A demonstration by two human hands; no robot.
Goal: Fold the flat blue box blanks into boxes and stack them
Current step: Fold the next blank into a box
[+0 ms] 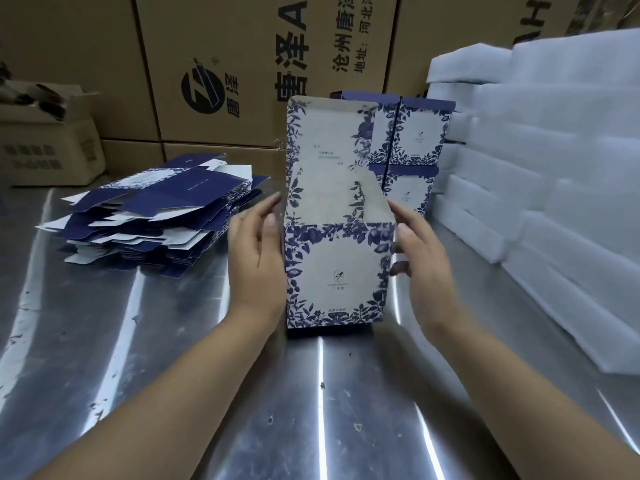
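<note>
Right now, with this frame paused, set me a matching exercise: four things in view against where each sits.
Things: 1 open box; 2 flat blanks; 3 finished boxes; 4 foam sheets.
Places: A stacked at right; B piled at left; C between the left hand and right hand; D stacked behind the open box.
Pairs: 1-C; 2-B; 3-D; 4-A.

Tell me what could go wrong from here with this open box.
1. The lid stands open and upright; setting the box on the stack like this could crease it.
2. The left hand and right hand flank the thin side walls; a hard squeeze may buckle them.
3. The table is shiny metal, so the box might slide during closing.
</note>
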